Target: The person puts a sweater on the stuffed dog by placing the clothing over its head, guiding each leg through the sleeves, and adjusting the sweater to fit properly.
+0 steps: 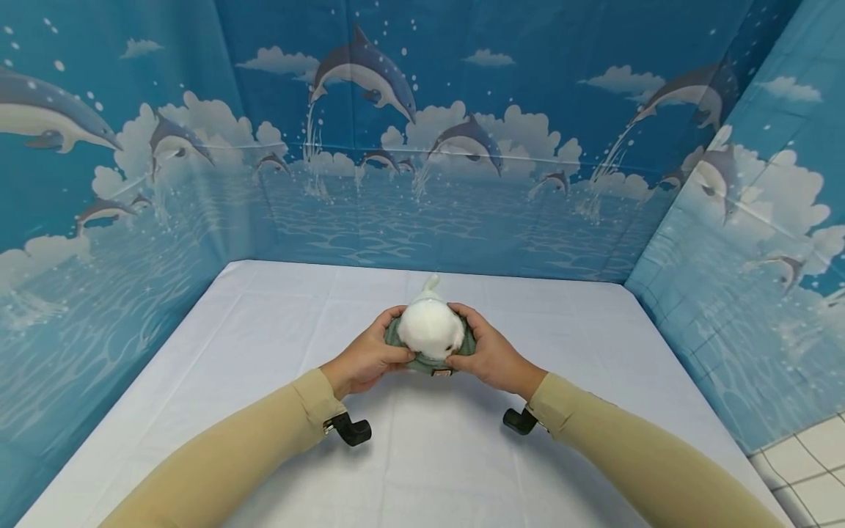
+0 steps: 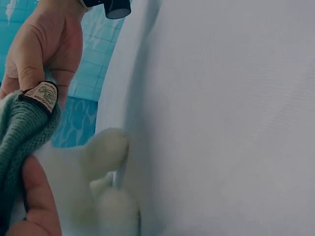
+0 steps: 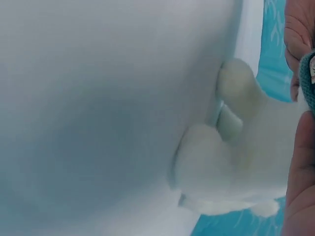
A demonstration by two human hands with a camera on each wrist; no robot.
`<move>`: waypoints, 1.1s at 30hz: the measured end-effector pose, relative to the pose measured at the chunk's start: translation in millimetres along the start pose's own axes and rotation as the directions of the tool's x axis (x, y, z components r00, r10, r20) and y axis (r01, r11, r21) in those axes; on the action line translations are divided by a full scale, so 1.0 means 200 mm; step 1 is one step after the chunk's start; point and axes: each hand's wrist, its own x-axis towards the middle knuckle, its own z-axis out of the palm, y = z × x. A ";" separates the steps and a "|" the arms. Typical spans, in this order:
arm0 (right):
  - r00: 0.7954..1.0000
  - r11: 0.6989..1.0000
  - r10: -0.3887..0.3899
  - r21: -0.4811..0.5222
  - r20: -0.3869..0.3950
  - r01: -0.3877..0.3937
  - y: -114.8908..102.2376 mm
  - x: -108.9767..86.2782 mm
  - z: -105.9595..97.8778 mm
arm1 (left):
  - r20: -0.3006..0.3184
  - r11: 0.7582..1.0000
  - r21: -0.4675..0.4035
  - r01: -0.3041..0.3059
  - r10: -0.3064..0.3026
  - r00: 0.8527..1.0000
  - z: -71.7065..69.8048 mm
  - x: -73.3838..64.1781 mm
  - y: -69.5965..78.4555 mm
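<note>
A white plush animal [image 1: 430, 326] stands on the table with a green knitted garment [image 1: 425, 363] round its neck area. My left hand [image 1: 367, 359] grips the knit on the left side, thumb on the near edge. On the opposite side my right hand [image 1: 498, 358] pinches the same knit. A small woven label [image 2: 43, 96] sits on the garment's near edge, between the thumbs. Below the knit, the plush legs [image 3: 204, 157] touch the cloth in the right wrist view. The toy's face is mostly turned down and cannot be made out.
A white cloth [image 1: 317, 308] covers the table. Blue dolphin-printed curtains [image 1: 436, 205] stand along its back and both sides. Black wrist cameras [image 1: 353, 430] hang below both cuffs. White tiles [image 1: 815, 462] show at the lower right.
</note>
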 end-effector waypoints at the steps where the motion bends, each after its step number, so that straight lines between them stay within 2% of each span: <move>1: 1.000 1.000 -0.005 0.017 0.008 0.005 0.01 0.00 0.00 | 0.001 1.000 0.002 0.000 0.000 1.000 0.00 0.00 0.00; 7: 0.999 0.986 0.008 0.169 0.043 -0.015 0.09 0.03 0.00 | -0.009 1.000 0.030 0.004 -0.003 1.000 0.02 0.00 0.02; 11: 0.999 0.977 0.021 0.213 0.026 -0.026 0.12 0.04 0.01 | -0.027 1.000 0.018 -0.006 0.007 1.000 0.04 -0.01 0.01; 17: 1.000 0.991 -0.005 0.137 0.006 0.004 0.10 0.05 0.02 | -0.039 0.997 0.022 -0.069 0.070 0.997 0.05 -0.01 0.01; 23: 1.000 0.998 -0.019 0.052 -0.004 0.019 0.08 0.05 -0.03 | -0.040 0.997 0.070 -0.037 0.040 0.998 0.02 -0.01 0.05; 28: 0.999 0.997 -0.032 0.067 -0.013 0.033 0.07 0.05 -0.07 | -0.017 0.994 0.107 -0.010 0.011 1.000 -0.04 -0.01 0.06; 33: 0.999 0.996 -0.029 0.085 -0.024 0.031 0.09 0.06 -0.06 | -0.003 0.993 0.122 -0.002 0.002 1.000 -0.07 -0.01 0.06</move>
